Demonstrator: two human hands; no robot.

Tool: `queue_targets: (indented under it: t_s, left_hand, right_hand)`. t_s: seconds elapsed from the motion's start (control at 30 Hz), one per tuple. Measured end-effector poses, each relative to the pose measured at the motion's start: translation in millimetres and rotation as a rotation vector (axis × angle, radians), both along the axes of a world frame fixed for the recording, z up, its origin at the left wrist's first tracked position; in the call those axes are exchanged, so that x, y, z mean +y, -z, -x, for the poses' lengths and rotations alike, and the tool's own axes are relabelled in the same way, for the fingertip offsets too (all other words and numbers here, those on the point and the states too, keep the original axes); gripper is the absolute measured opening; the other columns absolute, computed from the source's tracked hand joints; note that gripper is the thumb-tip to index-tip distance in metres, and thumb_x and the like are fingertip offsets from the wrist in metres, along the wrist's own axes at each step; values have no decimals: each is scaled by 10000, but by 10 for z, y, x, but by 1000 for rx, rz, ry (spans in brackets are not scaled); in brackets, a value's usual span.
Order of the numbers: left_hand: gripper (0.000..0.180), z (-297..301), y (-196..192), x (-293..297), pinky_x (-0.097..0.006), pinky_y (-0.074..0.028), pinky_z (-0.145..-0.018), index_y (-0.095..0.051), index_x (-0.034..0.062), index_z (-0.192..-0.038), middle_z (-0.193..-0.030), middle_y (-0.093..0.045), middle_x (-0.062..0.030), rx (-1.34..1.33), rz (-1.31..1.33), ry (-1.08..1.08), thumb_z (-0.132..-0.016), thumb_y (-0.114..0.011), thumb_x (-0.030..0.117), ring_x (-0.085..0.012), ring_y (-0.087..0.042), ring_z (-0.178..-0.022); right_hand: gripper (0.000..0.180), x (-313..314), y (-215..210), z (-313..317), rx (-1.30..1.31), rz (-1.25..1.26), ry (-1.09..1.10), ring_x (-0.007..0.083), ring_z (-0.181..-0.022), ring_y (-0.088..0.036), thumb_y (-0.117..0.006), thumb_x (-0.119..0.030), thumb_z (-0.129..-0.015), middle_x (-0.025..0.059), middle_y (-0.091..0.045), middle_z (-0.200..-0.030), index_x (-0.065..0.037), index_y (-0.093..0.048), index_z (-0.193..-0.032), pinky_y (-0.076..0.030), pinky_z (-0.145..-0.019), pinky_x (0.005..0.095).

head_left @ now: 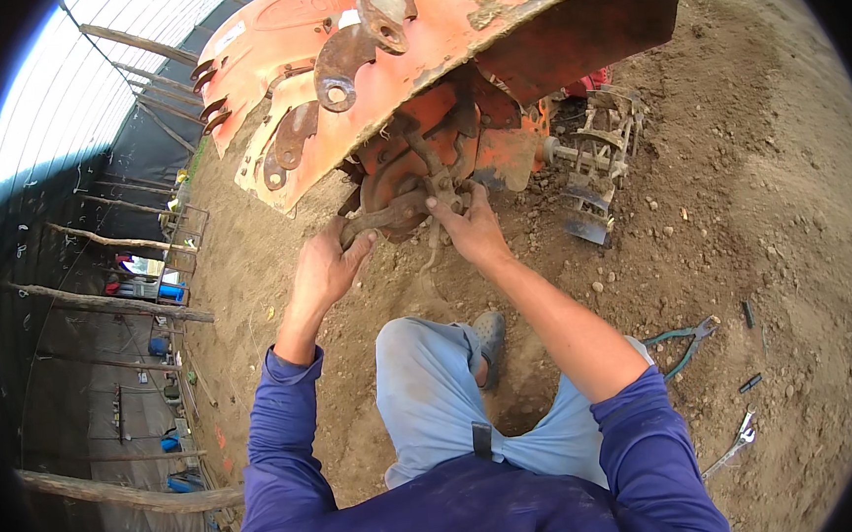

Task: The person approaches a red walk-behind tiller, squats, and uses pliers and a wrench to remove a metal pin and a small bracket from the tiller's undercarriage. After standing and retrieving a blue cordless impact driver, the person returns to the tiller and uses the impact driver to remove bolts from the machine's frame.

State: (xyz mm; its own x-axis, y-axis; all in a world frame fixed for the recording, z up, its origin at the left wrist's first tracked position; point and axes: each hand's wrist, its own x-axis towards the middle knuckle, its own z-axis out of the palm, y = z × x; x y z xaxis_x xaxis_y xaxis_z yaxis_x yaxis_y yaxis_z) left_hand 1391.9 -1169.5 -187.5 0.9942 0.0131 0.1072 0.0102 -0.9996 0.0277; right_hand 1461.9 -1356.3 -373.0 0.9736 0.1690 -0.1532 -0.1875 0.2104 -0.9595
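My left hand [325, 263] is closed around the near end of a rusty metal arm [390, 215] on the underside of an orange tiller [450, 37]. To its right, my right hand [475, 229] grips a dirt-caked metal fitting [444, 188], thumb on its near side; the fingers behind are partly hidden. A thin bent hook [433, 249] hangs below the fitting. Several rusty curved tiller blades lie on the orange guard above my hands, one of them a broad blade [338, 72] with a hole at its end.
A bladed tine rotor [597, 170] rests on the soil right of the tiller. Beside my right knee lie green-handled pliers [686, 344], a wrench [733, 448] and small dark cylindrical pieces [750, 383]. Wooden poles [118, 305] and dark sheeting line the left side.
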Motion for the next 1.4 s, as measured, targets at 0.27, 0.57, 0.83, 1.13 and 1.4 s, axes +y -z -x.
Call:
queue_targets:
  t_s: [0.27, 0.57, 0.83, 1.13, 1.4]
  left_hand:
    - [471, 263, 559, -19, -535, -499, -716, -672, 6, -1203, -836, -680, -269, -125, 155, -96, -1032, -666, 445, -460, -665, -786]
    - [466, -55, 142, 56, -491, -504, -696, -702, -19, -1102, -772, -671, -245, 89, 107, -100, -1008, -705, 437, -404, -666, -742]
    - [440, -3, 129, -83, -468, -482, -667, -676, -18, -1041, -736, -635, -203, 58, 179, -74, -1016, -705, 421, -340, -618, -687]
    - [426, -46, 122, 64, -460, -496, -694, -685, -19, -1091, -765, -654, -205, 62, 155, -17, -1032, -685, 403, -339, -616, -707]
    - [412, 256, 547, -30, -540, -510, -745, -660, -3, -1164, -878, -700, -278, -93, 287, -31, -1025, -692, 384, -478, -686, -836]
  right_hand:
    - [589, -43, 8, -17, -113, 37, -54, 263, -1035, -725, -795, -304, -935, 188, -768, -1098, 77, -624, -1350, -542, -935, 417]
    - [444, -48, -19, 38, -58, -52, -37, 248, -940, -725, -796, -289, -932, 166, -775, -1052, 51, -724, -1207, -548, -885, 419]
    - [349, -134, -9, 63, 22, -42, -42, 173, -836, -669, -804, -233, -941, 86, -764, -959, 41, -743, -1149, -531, -781, 370]
    - [297, -104, -56, 106, 131, -410, -113, 128, -829, -666, -793, -198, -951, 58, -766, -935, 28, -752, -1140, -526, -757, 339]
    - [413, -299, -70, 114, -124, 19, -57, 212, -949, -736, -815, -251, -890, 157, -791, -1042, 40, -740, -1174, -565, -873, 382]
